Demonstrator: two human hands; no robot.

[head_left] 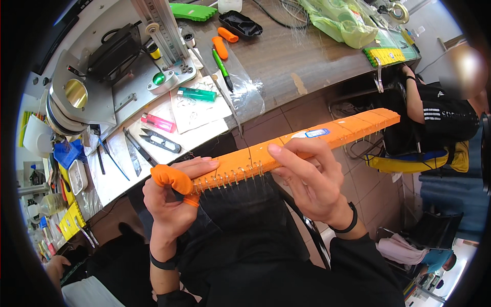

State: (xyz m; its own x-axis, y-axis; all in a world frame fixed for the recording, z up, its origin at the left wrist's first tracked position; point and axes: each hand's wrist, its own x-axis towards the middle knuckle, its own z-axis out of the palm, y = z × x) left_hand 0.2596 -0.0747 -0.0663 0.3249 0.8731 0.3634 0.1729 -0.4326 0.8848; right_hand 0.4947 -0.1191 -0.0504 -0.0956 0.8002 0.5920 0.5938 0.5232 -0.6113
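A long orange foam strip [327,134] slants across in front of me, its right end higher than its left. Thin wire hooks or rings [230,177] line its lower edge, and fine strands hang off them. A small blue-and-white label [317,133] sits on its face. My left hand [171,202] is closed around the left end; an orange finger cot [173,179] covers its thumb. My right hand [314,179] is at the middle of the strip, fingers bent against its face and lower edge; whether it also pinches a strand is too small to tell.
A workbench [286,61] runs beyond the strip. On it lie a pink lighter [158,123], a green lighter [197,94], cutters [161,140], a green pen [222,70], spare orange finger cots [220,47] and a black tray [240,24]. A metal stand [163,30] rises left. Another person [442,107] sits right.
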